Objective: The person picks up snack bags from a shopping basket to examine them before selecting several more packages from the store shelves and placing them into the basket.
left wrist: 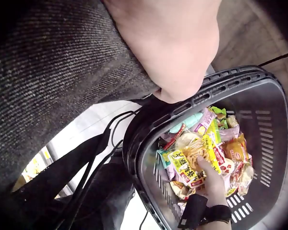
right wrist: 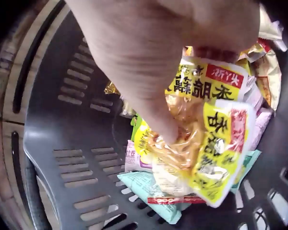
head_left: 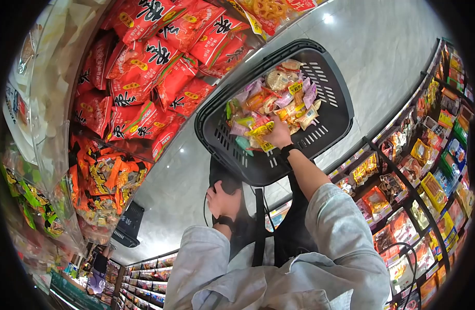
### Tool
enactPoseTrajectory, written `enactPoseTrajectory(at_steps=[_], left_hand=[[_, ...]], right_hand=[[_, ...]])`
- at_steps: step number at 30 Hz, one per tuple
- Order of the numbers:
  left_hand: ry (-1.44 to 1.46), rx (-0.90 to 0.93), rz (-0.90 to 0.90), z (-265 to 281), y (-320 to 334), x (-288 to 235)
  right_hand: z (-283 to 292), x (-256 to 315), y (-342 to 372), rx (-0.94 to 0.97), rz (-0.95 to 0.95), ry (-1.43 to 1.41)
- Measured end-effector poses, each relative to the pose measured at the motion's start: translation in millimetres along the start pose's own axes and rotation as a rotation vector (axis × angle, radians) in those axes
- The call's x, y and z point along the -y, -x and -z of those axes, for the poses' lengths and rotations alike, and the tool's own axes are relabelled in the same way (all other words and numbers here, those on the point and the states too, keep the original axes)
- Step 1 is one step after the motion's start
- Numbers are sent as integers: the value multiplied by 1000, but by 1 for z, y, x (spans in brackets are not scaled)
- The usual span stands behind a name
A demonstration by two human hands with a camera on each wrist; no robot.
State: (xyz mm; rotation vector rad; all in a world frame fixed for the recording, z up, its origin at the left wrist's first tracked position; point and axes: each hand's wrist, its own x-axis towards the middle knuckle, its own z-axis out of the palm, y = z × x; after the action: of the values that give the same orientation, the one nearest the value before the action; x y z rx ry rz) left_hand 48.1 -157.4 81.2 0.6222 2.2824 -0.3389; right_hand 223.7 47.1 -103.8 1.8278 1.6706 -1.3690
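Observation:
A dark grey basket (head_left: 338,103) holds a heap of small wrapped snacks. Inside it, my right hand (head_left: 279,135) grips a yellow snack packet (right wrist: 182,122), the thumb lying across its clear window. A second yellow packet (right wrist: 220,148) overlaps the first, and a teal packet (right wrist: 151,191) lies under them. Close to the basket's near side, my left hand (head_left: 224,201) rests on a dark-clothed knee with its fingers loosely bent and no item visible in it. From the left wrist, that hand (left wrist: 173,43) appears beside the basket rim (left wrist: 206,96), its fingertips hidden.
Red snack bags (head_left: 139,72) and orange bags (head_left: 105,175) fill a display on the left. Packed shelves (head_left: 403,181) curve along the right. Another basket (head_left: 129,227) stands on the grey floor (head_left: 170,191) at lower left, near a person (head_left: 99,268). Black cables hang by the legs.

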Motion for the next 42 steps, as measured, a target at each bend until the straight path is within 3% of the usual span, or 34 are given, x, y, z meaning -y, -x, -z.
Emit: enactPoseTrajectory(at_steps=[4, 7, 10, 11, 16, 18, 22, 23, 26, 38, 42], left_hand=[[-10, -3, -1, 3, 1, -2], [-12, 17, 13, 7, 0, -4], [-3, 3, -4, 3, -3, 0], [-7, 0, -6, 4, -3, 1], [-3, -13, -17, 6, -4, 1], [-2, -8, -16, 8, -5, 3], [18, -12, -5, 7, -6, 4], [21, -15, -3, 8, -9, 3], [18, -10, 3, 10, -7, 5], [36, -13, 11, 10, -9, 5], [40, -7, 10, 11, -7, 5]], right_hand=[[-1, -8, 10, -138, 211, 278], [9, -9, 7, 96, 149, -51], [29, 6, 6, -34, 390, -283], [47, 17, 8, -50, 272, -276], [115, 46, -33, -280, 203, -491], [109, 17, -88, -342, 225, -447], [127, 21, -114, -105, 47, -470], [114, -4, -141, -54, 3, -468], [147, 52, -93, -42, -59, -180], [81, 36, -83, -426, 156, -554], [97, 56, -62, -221, 147, -785]])
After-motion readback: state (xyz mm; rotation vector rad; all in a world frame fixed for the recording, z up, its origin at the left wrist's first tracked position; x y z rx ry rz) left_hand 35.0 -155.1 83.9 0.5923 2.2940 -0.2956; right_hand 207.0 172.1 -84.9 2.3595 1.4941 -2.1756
